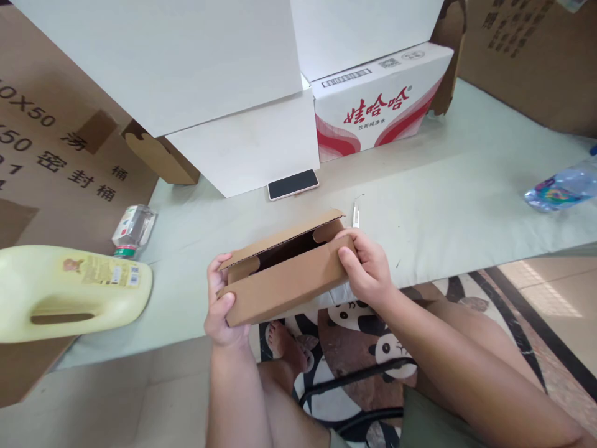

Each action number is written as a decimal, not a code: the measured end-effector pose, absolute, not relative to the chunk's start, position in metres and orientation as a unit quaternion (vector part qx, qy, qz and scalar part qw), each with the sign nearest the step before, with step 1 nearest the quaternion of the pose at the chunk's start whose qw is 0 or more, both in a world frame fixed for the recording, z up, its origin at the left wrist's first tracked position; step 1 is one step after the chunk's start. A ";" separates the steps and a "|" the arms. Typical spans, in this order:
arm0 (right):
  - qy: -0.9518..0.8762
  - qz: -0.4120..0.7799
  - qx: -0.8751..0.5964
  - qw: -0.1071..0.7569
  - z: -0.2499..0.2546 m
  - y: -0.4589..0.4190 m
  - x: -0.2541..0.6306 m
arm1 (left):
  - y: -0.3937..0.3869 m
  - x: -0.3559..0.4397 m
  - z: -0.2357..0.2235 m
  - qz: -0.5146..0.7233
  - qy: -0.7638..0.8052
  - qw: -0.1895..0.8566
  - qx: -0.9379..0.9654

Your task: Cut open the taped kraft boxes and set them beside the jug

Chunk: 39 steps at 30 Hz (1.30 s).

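Between my two hands a brown cardboard box (289,283) is held up over the table's front edge, tilted a little. Its lid flap stands partly raised at the back, leaving a dark gap along the top with small side tabs showing. My left hand (222,311) grips the box's left end, thumb on the front face. My right hand (366,264) is wrapped round the right end, its thumb on the front near the upper corner. Just behind the right hand, a small slim metal tool (357,213) lies on the cloth; its exact kind is unclear.
A phone (293,185) lies before stacked white boxes (261,137) and a red-and-white water carton (382,109). At left are a yellow jug (93,267), a small clear bottle (134,229) and a large carton (60,118). A plastic bottle (564,185) lies at right.
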State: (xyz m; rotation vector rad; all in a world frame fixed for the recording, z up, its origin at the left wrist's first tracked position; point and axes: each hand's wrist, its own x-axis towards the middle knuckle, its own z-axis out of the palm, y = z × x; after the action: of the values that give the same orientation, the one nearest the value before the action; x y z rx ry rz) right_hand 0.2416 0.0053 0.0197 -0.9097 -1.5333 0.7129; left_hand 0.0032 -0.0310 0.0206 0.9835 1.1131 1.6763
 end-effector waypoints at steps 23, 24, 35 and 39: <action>-0.654 0.304 -0.384 0.577 0.018 0.004 0.242 | -0.031 0.004 0.020 0.685 0.432 0.441 0.385; -0.653 0.304 -0.383 0.578 0.018 0.004 0.242 | -0.031 0.004 0.019 0.686 0.432 0.441 0.385; -0.650 0.306 -0.381 0.582 0.015 0.004 0.241 | -0.030 0.007 0.022 0.696 0.430 0.445 0.364; -0.650 0.306 -0.381 0.582 0.014 0.005 0.241 | -0.030 0.007 0.022 0.698 0.432 0.445 0.356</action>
State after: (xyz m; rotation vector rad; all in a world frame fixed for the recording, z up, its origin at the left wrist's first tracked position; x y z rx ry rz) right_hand 0.2415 0.0045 0.0140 -0.8908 -1.5188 0.7143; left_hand 0.0074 -0.0304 0.0225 0.8833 1.0711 1.7303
